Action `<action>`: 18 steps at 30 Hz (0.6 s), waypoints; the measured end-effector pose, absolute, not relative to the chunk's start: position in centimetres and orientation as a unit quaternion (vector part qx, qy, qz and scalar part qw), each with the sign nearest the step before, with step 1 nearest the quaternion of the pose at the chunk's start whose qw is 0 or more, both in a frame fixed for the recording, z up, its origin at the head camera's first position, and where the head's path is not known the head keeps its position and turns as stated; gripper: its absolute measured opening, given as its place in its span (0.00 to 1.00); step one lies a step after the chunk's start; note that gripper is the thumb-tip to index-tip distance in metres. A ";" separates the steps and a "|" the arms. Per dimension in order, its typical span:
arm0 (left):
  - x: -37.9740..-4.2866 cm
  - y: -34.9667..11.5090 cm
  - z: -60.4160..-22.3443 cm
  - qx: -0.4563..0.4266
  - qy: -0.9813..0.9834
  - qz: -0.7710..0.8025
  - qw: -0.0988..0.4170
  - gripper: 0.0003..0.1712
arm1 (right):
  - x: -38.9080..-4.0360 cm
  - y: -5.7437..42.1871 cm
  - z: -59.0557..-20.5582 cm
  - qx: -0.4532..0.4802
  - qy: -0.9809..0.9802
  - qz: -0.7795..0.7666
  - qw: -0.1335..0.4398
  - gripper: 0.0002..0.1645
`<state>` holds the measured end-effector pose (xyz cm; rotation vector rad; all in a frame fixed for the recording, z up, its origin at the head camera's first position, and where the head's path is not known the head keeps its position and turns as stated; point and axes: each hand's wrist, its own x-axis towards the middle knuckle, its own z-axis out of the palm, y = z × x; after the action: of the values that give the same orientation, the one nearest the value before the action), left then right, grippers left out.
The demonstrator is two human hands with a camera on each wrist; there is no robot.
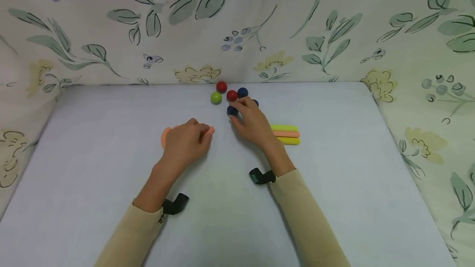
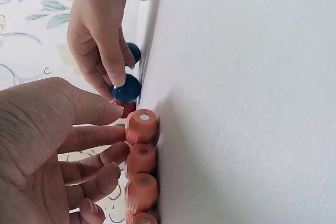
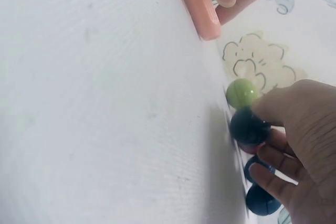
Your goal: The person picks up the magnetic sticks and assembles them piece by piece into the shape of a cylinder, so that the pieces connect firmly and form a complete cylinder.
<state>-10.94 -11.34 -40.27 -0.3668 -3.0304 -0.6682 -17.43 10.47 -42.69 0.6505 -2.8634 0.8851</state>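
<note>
My left hand (image 1: pixel 187 141) pinches an orange magnetic stick (image 1: pixel 210 131) between thumb and fingers. In the left wrist view, several orange pieces (image 2: pixel 143 190) lie side by side, with a round metallic dot on each end. A curved orange piece (image 1: pixel 163 137) shows at the hand's left, the rest hidden beneath it. My right hand (image 1: pixel 252 120) holds a dark blue ball (image 1: pixel 232 111) between thumb and fingertips. Right behind it lie two red balls (image 1: pixel 221 87), a green ball (image 1: pixel 216 98) and another blue ball (image 1: pixel 243 92). One more blue ball (image 1: pixel 256 102) is partly hidden by the hand.
Right of my right wrist lie straight sticks side by side: a lime one (image 1: pixel 285 127), an orange one (image 1: pixel 287 134) and a yellow one (image 1: pixel 289 140). A floral cloth (image 1: pixel 274 32) hangs behind the white tabletop (image 1: pixel 352 143). Each wrist wears a black camera (image 1: pixel 175 204).
</note>
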 end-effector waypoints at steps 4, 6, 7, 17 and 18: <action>-10.7 -11.1 -40.3 -0.123 -0.970 -0.207 0.012 0.14 | -17.4 10.3 -42.7 0.207 -0.934 0.291 0.028 0.26; -10.7 -11.0 -40.3 -0.127 -0.970 -0.205 0.017 0.13 | -17.3 10.2 -42.7 0.204 -0.934 0.293 0.017 0.26; -10.7 -10.9 -40.3 -0.130 -0.970 -0.202 0.019 0.13 | -17.2 10.2 -42.8 0.203 -0.933 0.296 0.010 0.26; -11.4 -9.5 -39.6 -0.119 -0.975 -0.188 -0.008 0.17 | -16.4 10.7 -42.3 0.187 -0.933 0.306 -0.010 0.24; -11.4 -9.4 -39.6 -0.117 -0.974 -0.191 -0.012 0.18 | -16.3 10.8 -42.1 0.183 -0.934 0.306 -0.011 0.24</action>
<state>-11.41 -9.43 -39.56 -0.3711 -3.0843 -0.6051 -16.25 10.83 -42.12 0.5788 -2.9559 0.9696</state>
